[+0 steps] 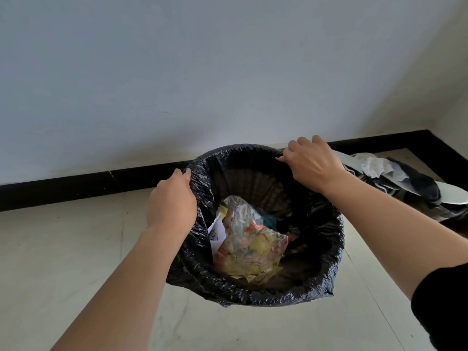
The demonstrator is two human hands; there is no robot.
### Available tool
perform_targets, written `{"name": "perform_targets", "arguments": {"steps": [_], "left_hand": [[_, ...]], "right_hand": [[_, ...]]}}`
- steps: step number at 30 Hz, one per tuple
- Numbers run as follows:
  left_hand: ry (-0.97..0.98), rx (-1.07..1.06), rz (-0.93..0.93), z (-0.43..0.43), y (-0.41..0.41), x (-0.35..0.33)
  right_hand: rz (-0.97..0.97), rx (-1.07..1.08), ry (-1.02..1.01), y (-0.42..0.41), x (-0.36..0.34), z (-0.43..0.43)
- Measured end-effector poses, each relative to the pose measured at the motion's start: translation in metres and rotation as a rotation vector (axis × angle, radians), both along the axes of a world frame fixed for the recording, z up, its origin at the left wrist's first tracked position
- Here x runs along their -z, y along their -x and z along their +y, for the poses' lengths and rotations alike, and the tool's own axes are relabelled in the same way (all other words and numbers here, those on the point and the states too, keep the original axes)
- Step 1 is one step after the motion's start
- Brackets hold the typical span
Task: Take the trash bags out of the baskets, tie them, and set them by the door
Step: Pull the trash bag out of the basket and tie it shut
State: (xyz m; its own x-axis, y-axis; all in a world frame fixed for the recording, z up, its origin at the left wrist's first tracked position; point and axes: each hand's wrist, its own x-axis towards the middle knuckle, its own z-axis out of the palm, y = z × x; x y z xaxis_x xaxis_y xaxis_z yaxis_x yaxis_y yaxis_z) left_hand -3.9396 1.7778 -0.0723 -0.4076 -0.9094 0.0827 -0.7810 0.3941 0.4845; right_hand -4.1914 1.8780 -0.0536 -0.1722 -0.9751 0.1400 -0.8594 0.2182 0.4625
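A black trash bag [314, 279] lines a round basket standing on the floor by the wall, its edge folded over the basket's rim. Inside lie a clear plastic wrapper with yellow and red scraps [250, 244] and a white paper. My left hand [172, 201] grips the bag's folded edge at the left side of the rim. At the far right of the rim, my right hand [311, 163] pinches the bag's edge. The basket itself is hidden by the bag; only its ribbed shape shows through.
A white wall with a black baseboard [76, 186] runs right behind the basket. To the right, a pile of shoes and insoles [415, 188] lies in the corner. Pale floor tiles [63, 262] spread to the left and front.
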Motion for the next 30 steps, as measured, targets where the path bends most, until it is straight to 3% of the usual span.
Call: {"name": "perform_targets", "arguments": {"steps": [6,11,19,25,30], "left_hand": [[0.042,-0.023,-0.096,0.0,0.002,-0.004],[0.04,0.004,-0.035,0.001,0.002,-0.002],[0.107,0.041,-0.036,-0.004,0.004,0.003],[0.137,0.032,0.085,-0.001,0.004,0.0],[0.149,0.001,0.142,0.001,0.002,-0.005]], "right_hand": [[-0.05,-0.034,-0.006,-0.005,-0.002,0.0],[-0.161,-0.07,0.008,-0.011,-0.003,0.0],[-0.352,-0.401,0.202,-0.053,0.008,0.005],[-0.366,-0.596,0.169,-0.087,0.009,0.009],[-0.352,-0.446,0.094,-0.091,0.009,0.011]]}}
